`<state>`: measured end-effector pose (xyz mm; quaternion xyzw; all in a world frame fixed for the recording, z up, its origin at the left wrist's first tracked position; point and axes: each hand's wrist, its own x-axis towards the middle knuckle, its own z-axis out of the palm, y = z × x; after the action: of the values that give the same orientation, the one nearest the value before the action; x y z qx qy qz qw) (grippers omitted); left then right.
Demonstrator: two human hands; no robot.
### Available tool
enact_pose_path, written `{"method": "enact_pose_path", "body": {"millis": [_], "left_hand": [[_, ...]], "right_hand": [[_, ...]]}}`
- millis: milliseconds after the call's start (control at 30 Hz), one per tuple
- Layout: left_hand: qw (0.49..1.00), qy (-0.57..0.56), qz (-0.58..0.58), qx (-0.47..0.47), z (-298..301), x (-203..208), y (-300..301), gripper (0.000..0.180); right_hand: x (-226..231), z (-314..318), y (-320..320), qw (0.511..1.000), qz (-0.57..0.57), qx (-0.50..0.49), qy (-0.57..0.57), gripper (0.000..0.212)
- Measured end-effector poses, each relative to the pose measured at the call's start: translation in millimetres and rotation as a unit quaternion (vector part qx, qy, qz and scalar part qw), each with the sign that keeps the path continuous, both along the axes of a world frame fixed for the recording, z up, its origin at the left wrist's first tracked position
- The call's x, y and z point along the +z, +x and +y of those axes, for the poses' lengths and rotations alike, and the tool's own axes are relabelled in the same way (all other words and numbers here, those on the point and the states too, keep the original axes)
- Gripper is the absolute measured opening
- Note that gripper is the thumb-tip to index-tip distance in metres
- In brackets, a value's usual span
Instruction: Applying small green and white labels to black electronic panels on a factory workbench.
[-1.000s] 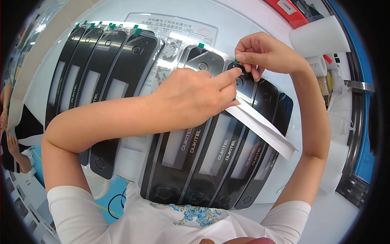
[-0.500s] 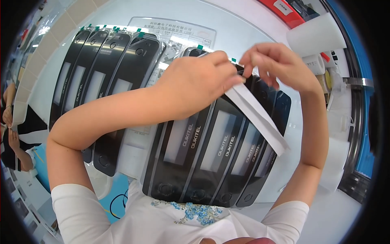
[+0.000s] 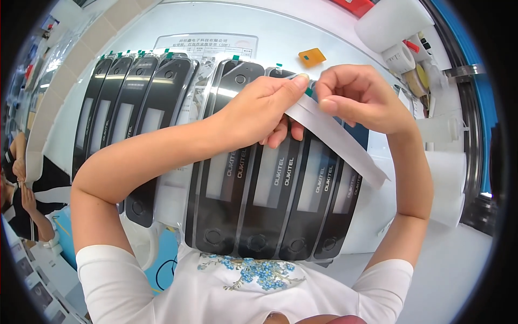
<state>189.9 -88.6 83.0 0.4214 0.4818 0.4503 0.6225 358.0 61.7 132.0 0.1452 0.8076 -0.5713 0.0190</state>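
My left hand [image 3: 270, 105] pinches the upper end of a long white paper strip [image 3: 340, 143] between thumb and fingers. From there the strip slants down to the right, over a row of black phone-shaped panels [image 3: 267, 229] with pale windows and clear film edges. Beside the strip's held end, my right hand [image 3: 364, 97] is curled, thumb close to the index finger; anything between them is too small to make out. A green tab [image 3: 308, 92] shows between the two hands. More green tabs stick up from the panels' far ends, some behind my left hand.
Another row of black panels [image 3: 162, 89] lies to the left, partly under my left forearm. Beyond lie a printed sheet [image 3: 208, 42] and a small orange-yellow piece [image 3: 313, 57]. White rolls [image 3: 396, 27] and a tape roll [image 3: 415, 81] stand at the right. Another person's hands [image 3: 24, 183] show far left.
My right hand's fingers have curled in beside the strip's held end. The strip has shifted slightly up with my left hand. The orange-yellow piece has come into sight.
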Motion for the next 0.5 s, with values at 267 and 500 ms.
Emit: {"method": "enact_pose_path", "body": {"millis": [267, 500], "left_hand": [[1.0, -0.005, -0.001, 0.015, 5.1, -2.5, 12.5, 0.052], [0.797, 0.296, 0.527, 0.015, 22.5, -17.9, 16.9, 0.03]], "right_hand": [[-1.7, 10.2, 9.4, 0.995, 0.03, 0.047, -0.087, 0.024], [-22.1, 56.6, 19.4, 0.987, -0.08, -0.082, 0.113, 0.024]]}}
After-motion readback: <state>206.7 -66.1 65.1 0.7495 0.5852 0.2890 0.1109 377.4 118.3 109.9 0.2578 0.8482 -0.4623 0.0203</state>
